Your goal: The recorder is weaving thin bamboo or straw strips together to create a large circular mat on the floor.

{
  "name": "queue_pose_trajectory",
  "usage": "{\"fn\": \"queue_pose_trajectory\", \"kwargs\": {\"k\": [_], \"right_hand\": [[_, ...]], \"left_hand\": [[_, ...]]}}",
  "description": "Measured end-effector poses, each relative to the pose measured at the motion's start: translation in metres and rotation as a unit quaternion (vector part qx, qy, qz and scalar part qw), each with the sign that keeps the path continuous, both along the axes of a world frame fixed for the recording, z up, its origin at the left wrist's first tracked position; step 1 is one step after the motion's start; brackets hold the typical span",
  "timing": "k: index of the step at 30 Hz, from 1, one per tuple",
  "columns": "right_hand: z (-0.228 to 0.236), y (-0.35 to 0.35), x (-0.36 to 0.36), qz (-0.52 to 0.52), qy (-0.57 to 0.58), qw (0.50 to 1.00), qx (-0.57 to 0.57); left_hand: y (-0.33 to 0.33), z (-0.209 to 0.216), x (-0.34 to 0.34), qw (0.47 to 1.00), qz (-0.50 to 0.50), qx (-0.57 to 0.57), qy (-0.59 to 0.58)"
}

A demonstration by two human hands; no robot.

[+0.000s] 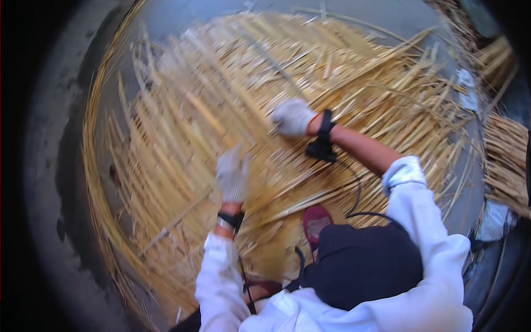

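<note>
A large woven mat of split bamboo strips spreads under both hands, its loose strip ends fanning outward. My right hand, in a white knit glove, is closed in a fist over the middle of the mat; what it grips is hidden. Just beyond that fist, a thin grey strip or rod slants away to the far left, and I cannot tell if the hand holds it. Nearer to me and to the left, my left hand, also gloved, is over the strips with its thumb apart from the fingers. Motion blurs it slightly.
Long bundled strips curve along the left side on the grey floor. Stacked bamboo pieces lie at the far right. My red shoe rests on the mat, and a black cable hangs from the right wrist.
</note>
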State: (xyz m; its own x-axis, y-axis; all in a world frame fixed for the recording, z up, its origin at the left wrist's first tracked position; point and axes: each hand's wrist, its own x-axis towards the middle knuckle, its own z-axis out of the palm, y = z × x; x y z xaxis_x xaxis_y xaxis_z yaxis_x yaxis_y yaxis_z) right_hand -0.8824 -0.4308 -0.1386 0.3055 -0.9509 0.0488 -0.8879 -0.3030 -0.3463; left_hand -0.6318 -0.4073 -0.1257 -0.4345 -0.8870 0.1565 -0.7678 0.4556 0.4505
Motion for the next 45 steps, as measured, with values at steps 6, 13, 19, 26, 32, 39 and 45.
{"fn": "queue_pose_trajectory", "kwargs": {"k": [6,13,19,26,32,39,45], "right_hand": [[0.005,-0.001,-0.042,-0.017,-0.045,0.988,0.145],[0.023,-0.002,-0.034,-0.027,-0.003,0.981,0.195],[0.024,-0.014,-0.026,0.006,0.010,1.000,0.011],[0.062,-0.024,-0.010,0.024,0.026,0.958,-0.284],[0.022,-0.003,-0.002,-0.187,-0.163,0.969,0.015],[-0.026,-0.047,0.017,-0.133,-0.192,0.968,0.096],[-0.008,-0.029,0.031,-0.277,-0.306,0.906,0.098]], "left_hand": [[-0.055,-0.023,-0.055,0.971,0.084,0.193,0.110],[-0.068,-0.009,-0.071,0.741,0.224,0.476,0.417],[-0.062,-0.002,-0.061,0.897,0.041,0.402,0.182],[-0.052,-0.010,-0.051,0.853,0.059,0.431,0.288],[-0.042,-0.027,-0.050,0.714,0.087,0.467,0.515],[-0.042,-0.028,-0.054,0.718,0.088,0.476,0.499],[-0.044,-0.026,-0.040,0.750,0.088,0.461,0.467]]}}
